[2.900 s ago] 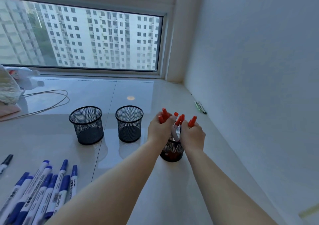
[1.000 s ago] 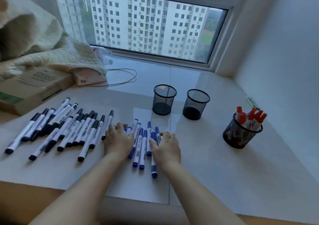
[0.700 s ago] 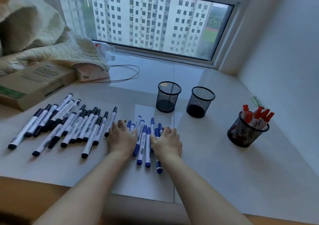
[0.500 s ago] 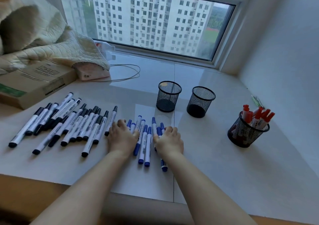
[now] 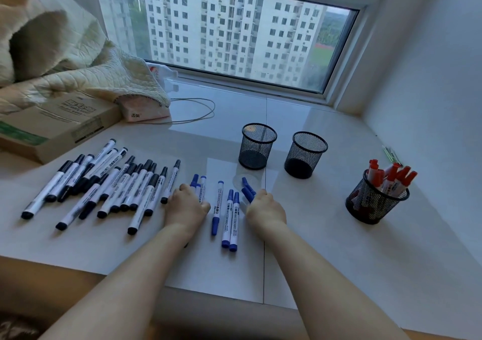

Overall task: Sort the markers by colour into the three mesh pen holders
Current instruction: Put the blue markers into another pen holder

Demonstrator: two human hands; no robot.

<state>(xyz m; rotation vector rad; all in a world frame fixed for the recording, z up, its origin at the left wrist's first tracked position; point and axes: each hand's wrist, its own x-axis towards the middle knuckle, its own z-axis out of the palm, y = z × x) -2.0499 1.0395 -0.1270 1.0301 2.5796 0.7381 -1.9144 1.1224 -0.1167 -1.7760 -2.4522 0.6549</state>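
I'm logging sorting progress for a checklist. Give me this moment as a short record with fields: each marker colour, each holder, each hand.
red markers: standing in the right mesh holder
blue markers: lying loose on the sill, between the hands
black markers: lying in a loose row at left, unsorted
middle mesh holder: empty
left mesh holder: empty
left hand: closing on blue markers, caps showing past the fingers
right hand: curled over blue markers
lifted yet: cannot tell

A high-rise home: quilted blanket on a tiled window ledge (tower blocks outside)
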